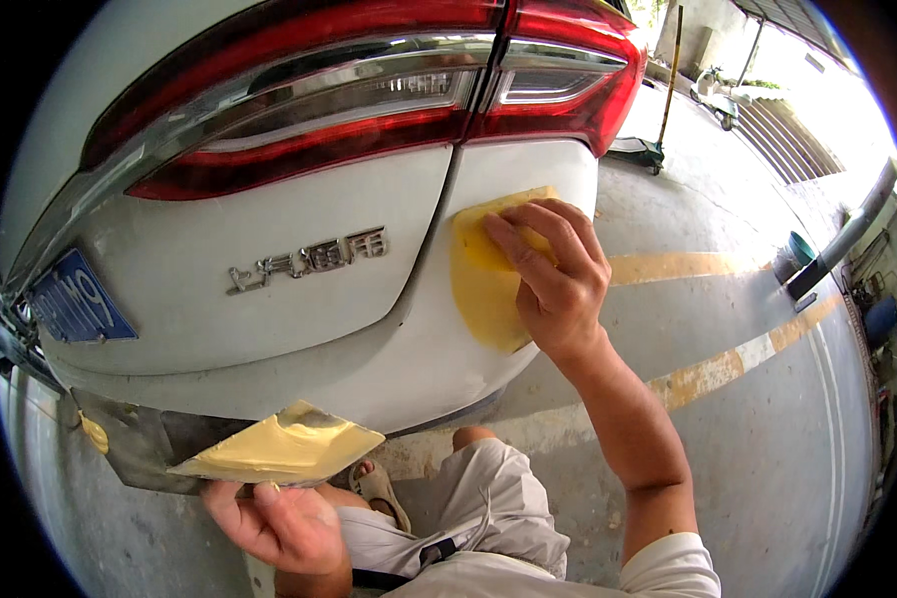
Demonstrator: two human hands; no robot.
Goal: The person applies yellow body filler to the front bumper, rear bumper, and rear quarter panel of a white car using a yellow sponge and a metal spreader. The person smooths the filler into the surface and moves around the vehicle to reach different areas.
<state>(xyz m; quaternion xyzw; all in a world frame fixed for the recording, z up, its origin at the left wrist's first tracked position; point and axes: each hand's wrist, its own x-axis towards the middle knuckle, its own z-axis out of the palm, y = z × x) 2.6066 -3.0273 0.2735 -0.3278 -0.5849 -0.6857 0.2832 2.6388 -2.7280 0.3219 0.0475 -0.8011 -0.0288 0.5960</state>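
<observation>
My left hand (274, 523) grips a dark metal plate (145, 453) from below, low on the left, with pale yellow paste (279, 448) spread on it. At the white car's rear corner, my right hand (558, 269) pinches a yellow flat spreader (488, 214) against a yellow coated patch (478, 309) on the body panel below the red tail light (558, 100); the spreader's exact outline merges with the patch. A chrome emblem (309, 259) and a blue plate (80, 299) sit on the car (249, 344) to the left.
Painted floor stripes (698, 379) run beside the car. A low wheeled green tool (638, 154) with an upright pole, a scooter (718, 110), a teal bucket (797, 249), a dark pipe (847, 239) and clutter line the right side.
</observation>
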